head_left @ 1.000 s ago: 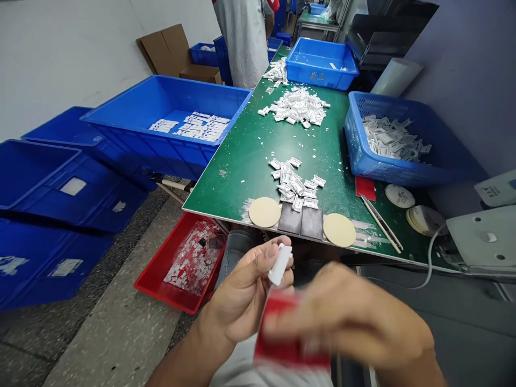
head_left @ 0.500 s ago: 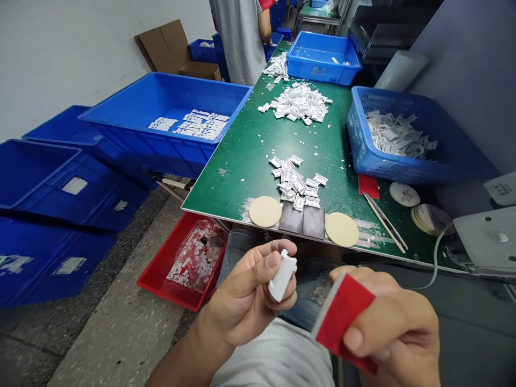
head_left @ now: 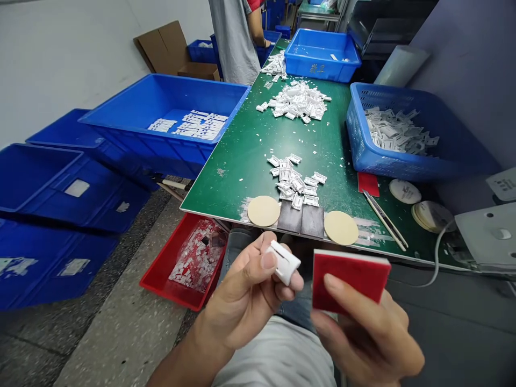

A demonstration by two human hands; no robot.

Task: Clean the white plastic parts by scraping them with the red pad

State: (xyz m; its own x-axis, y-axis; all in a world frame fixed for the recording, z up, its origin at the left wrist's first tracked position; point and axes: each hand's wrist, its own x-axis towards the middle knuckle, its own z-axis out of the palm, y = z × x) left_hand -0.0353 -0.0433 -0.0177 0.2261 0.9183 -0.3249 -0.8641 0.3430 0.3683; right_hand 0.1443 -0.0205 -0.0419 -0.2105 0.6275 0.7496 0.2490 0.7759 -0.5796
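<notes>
Between the thumb and fingers of my left hand (head_left: 245,295) is a small white plastic part (head_left: 284,262) with a slot in its face. My right hand (head_left: 366,328) grips a flat red pad (head_left: 349,277) with a pale edge, held up just right of the part and apart from it. Both hands are in front of the table's near edge, above my lap. On the table beyond them lies a small group of similar white parts (head_left: 293,180), some touching two dark square pads (head_left: 300,219). A round beige disc lies on either side, the left disc (head_left: 263,210) and the right disc (head_left: 341,227).
A larger heap of white parts (head_left: 300,101) lies farther up the green table (head_left: 237,156). Blue baskets and bins (head_left: 121,115) stand right, back and left. Tweezers (head_left: 385,220) lie at right. Below is a red bin (head_left: 161,274). A co-worker (head_left: 234,43) stands at the far end.
My left hand has turned the white part so its slotted face shows. My right hand has moved slightly left and rotated the red pad, so its broad face now points toward me.
</notes>
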